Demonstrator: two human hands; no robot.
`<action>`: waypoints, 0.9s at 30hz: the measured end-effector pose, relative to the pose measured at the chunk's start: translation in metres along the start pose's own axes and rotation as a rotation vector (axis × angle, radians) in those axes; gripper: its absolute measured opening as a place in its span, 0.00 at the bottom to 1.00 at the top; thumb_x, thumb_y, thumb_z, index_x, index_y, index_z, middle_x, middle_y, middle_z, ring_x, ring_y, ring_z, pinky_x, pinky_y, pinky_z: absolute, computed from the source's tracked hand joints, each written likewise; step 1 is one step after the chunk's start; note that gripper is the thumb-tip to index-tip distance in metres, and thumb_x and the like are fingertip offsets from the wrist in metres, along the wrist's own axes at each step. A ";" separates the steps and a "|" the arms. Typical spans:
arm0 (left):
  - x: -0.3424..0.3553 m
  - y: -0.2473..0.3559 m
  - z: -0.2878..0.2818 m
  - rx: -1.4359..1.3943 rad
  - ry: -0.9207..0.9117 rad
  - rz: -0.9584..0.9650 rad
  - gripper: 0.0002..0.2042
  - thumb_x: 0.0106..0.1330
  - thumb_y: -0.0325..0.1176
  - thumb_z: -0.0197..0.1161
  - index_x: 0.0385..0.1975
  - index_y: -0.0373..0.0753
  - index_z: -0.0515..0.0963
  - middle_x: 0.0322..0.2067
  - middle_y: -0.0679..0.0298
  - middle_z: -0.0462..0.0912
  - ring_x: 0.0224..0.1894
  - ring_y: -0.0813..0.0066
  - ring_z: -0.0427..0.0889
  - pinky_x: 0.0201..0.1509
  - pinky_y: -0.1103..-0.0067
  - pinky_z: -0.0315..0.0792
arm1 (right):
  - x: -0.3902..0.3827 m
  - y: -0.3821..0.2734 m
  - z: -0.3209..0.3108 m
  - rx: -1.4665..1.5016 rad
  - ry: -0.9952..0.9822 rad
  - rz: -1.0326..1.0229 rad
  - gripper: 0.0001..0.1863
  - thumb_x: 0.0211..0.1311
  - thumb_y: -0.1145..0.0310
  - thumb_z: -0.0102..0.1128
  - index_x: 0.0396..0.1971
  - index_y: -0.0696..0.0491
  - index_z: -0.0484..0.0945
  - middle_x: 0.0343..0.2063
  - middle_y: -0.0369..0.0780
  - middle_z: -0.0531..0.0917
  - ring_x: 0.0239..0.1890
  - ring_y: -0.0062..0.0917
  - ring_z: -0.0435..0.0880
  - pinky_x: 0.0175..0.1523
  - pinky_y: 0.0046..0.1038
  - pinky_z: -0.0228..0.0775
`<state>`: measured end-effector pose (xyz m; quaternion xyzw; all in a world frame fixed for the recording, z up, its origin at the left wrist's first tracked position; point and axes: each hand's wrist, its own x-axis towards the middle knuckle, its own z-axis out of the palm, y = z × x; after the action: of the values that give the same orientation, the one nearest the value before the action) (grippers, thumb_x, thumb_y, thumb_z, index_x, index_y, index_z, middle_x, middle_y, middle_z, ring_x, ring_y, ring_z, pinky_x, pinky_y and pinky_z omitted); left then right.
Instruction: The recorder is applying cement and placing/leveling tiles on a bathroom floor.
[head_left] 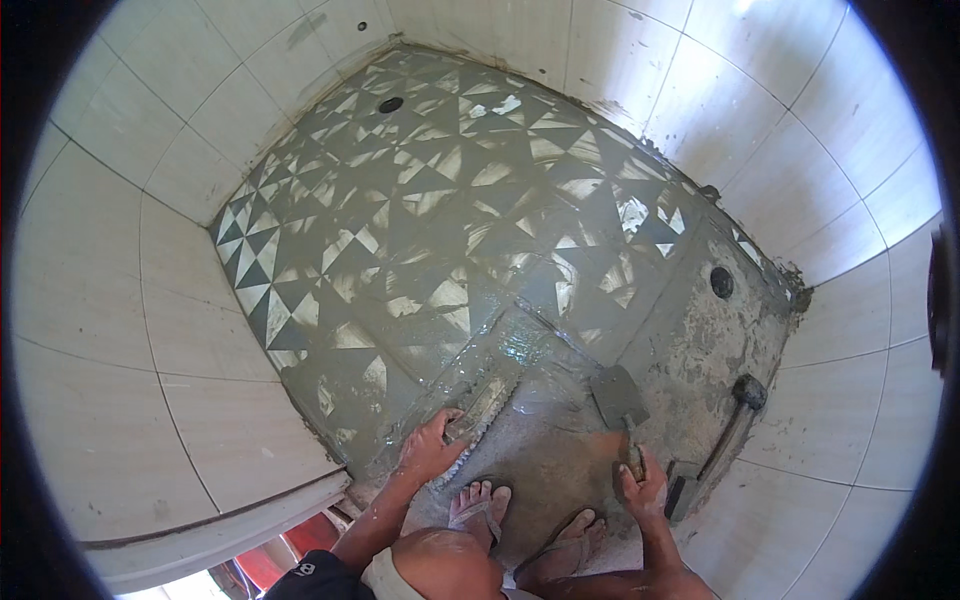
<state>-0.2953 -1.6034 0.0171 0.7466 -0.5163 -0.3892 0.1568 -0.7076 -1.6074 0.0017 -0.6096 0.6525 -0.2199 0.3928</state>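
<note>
My left hand point(432, 447) is closed around the handle of a notched trowel point(488, 402), whose toothed edge rests low over wet grey mortar. In my right hand point(646, 488) is a small trowel point(619, 396) with a flat, mortar-covered blade, its tip pointing away from me. The blade lies close to the floor, beside the edge of the wet patch point(525, 340). Beyond both tools, patterned floor tiles point(445, 200) with light and dark triangles are smeared with grey mortar.
A black-headed mallet point(748, 391) lies by the right wall, near a dark bar-like tool point(676, 495). Round dark holes appear in the tiled floor point(390, 104) and the bare concrete point(721, 283). Pale wall tiles point(120, 300) enclose the floor. My sandalled feet point(482, 512) stand close by.
</note>
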 end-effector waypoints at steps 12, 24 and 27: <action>0.005 0.005 0.006 0.026 -0.030 -0.006 0.27 0.60 0.48 0.70 0.58 0.45 0.76 0.52 0.52 0.84 0.54 0.49 0.83 0.59 0.61 0.75 | -0.015 0.025 0.002 -0.055 0.132 0.057 0.25 0.61 0.67 0.65 0.57 0.59 0.76 0.43 0.45 0.84 0.44 0.31 0.83 0.52 0.32 0.74; 0.009 -0.025 0.018 -0.034 -0.018 0.011 0.28 0.60 0.45 0.70 0.59 0.42 0.75 0.52 0.49 0.84 0.56 0.47 0.82 0.60 0.62 0.74 | -0.013 0.008 0.000 0.179 0.118 0.217 0.26 0.63 0.66 0.66 0.60 0.58 0.74 0.44 0.45 0.86 0.45 0.27 0.84 0.53 0.31 0.75; 0.010 -0.023 0.022 -0.006 -0.025 0.009 0.28 0.60 0.45 0.70 0.59 0.42 0.75 0.52 0.48 0.84 0.55 0.47 0.82 0.59 0.62 0.74 | -0.015 0.033 0.003 0.100 0.169 0.157 0.26 0.64 0.65 0.66 0.60 0.59 0.74 0.43 0.45 0.86 0.44 0.28 0.85 0.52 0.31 0.75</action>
<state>-0.2949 -1.5993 -0.0157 0.7388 -0.5205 -0.3992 0.1545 -0.7262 -1.5865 -0.0216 -0.5155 0.7173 -0.2713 0.3823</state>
